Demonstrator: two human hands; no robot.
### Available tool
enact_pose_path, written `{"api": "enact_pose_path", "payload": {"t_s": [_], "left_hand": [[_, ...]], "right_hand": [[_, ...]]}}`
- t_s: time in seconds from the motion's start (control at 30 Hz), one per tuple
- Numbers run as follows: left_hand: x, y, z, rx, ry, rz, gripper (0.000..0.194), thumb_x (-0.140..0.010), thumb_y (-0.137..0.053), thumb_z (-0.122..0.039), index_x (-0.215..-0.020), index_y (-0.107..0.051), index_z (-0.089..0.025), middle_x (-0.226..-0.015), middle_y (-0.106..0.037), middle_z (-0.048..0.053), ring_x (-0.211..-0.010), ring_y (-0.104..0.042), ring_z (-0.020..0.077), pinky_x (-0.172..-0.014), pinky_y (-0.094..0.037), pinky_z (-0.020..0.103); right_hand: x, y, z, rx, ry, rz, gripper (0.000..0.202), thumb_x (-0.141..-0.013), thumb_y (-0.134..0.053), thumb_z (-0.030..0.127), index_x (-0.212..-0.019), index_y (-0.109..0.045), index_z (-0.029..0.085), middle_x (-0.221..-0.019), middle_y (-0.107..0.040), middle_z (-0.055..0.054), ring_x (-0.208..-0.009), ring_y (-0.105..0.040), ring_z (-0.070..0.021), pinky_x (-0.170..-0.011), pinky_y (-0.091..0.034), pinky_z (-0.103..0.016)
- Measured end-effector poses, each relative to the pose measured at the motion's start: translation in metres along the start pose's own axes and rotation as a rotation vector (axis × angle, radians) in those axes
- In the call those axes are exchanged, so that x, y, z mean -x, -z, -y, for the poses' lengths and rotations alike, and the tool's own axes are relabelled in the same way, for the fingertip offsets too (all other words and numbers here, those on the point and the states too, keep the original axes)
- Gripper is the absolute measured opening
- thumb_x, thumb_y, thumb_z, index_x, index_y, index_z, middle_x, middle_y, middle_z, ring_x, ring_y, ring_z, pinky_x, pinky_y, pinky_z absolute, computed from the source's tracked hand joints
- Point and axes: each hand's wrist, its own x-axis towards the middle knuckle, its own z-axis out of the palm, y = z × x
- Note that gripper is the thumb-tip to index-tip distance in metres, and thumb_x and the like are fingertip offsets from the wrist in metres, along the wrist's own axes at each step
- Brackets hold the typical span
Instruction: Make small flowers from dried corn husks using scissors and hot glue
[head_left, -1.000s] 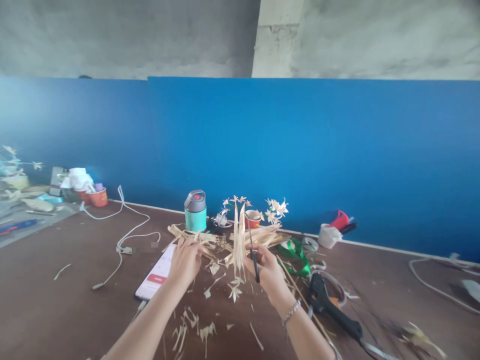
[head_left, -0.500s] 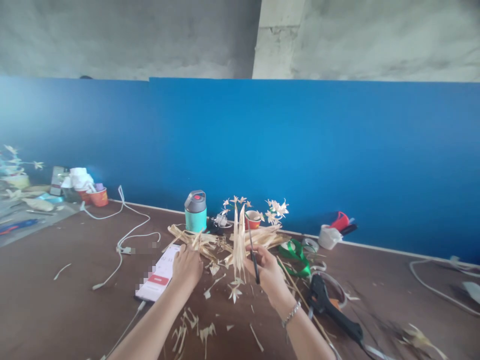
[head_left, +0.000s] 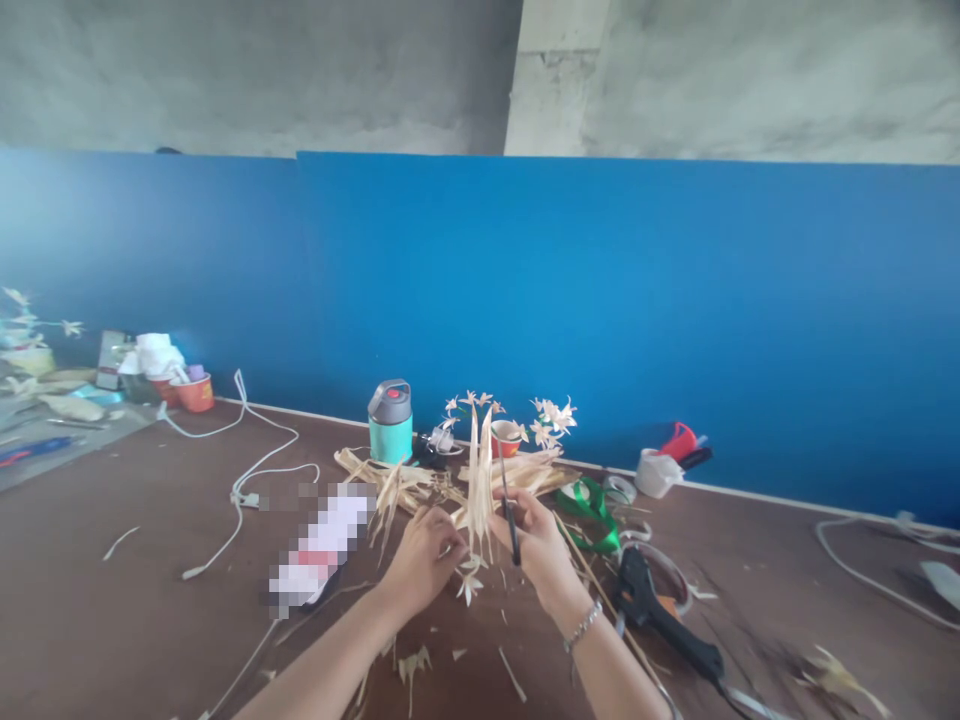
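Short of the back edge of the bench [head_left: 157, 610], right hand [head_left: 541, 540] wrapped round the scissors [head_left: 511, 522], upright beside the pale husk strips [head_left: 480, 490]: a tilt could nick them. Left hand [head_left: 421, 560] curled by the small husk flower [head_left: 469, 584], whether pinching anything I can't tell; a careless dip might crush it.

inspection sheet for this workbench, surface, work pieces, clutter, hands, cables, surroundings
Surface: brown tabletop, scattered with pale scraps
Job's things: pale dry strips upright at the right hand; small pale flower below them; dark-handled tool, probably scissors
Clutter: phone, teal flask, green ribbon, glue gun
Hands: right holds tool and strips; left hand bent near the flower, grip unclear
Cables: white cables left of the phone, more at far right
Surroundings: blue partition, grey wall behind
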Motion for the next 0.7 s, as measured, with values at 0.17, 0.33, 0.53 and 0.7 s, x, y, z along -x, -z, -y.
{"api": "enact_pose_path", "payload": {"t_s": [0.17,0.33,0.53,0.7], "left_hand": [[0.002,-0.002,0.004,-0.009,0.002,0.033,0.019,-0.078,-0.048,-0.015,-0.07,-0.064,-0.02,-0.08,-0.061,0.004,-0.083,-0.055,0.0194,-0.083,-0.04,0.035],[0.006,0.005,0.014,-0.133,0.024,0.076,0.021,-0.068,-0.057,-0.014,-0.088,-0.063,-0.021,-0.092,-0.058,0.006,-0.095,-0.051,0.0238,-0.087,-0.038,0.039],[0.007,0.01,0.027,-0.247,0.053,0.004,0.024,-0.069,-0.049,-0.004,-0.08,-0.064,-0.02,-0.089,-0.056,0.006,-0.093,-0.05,0.0239,-0.084,-0.039,0.04],[-0.002,0.016,0.018,-0.068,0.032,-0.16,0.014,-0.075,-0.053,-0.018,-0.067,-0.064,-0.02,-0.079,-0.059,0.006,-0.085,-0.053,0.0237,-0.081,-0.04,0.04]], "right_hand": [[-0.001,0.002,-0.004,-0.021,-0.003,0.013,0.034,-0.059,-0.074,0.031,-0.087,-0.061,0.017,-0.056,-0.052,0.005,-0.046,-0.04,-0.0073,-0.041,-0.032,-0.018],[-0.001,0.002,-0.003,-0.018,-0.003,0.007,0.036,-0.058,-0.074,0.032,-0.088,-0.061,0.017,-0.058,-0.053,0.004,-0.046,-0.041,-0.0076,-0.042,-0.033,-0.019],[-0.001,0.002,-0.002,-0.028,-0.021,-0.002,0.039,-0.056,-0.075,0.032,-0.088,-0.06,0.016,-0.056,-0.052,0.005,-0.046,-0.041,-0.0076,-0.041,-0.032,-0.018],[-0.001,0.001,-0.008,-0.037,-0.027,0.018,0.038,-0.057,-0.075,0.03,-0.089,-0.058,0.016,-0.059,-0.052,0.005,-0.047,-0.043,-0.0078,-0.042,-0.034,-0.019]]}}
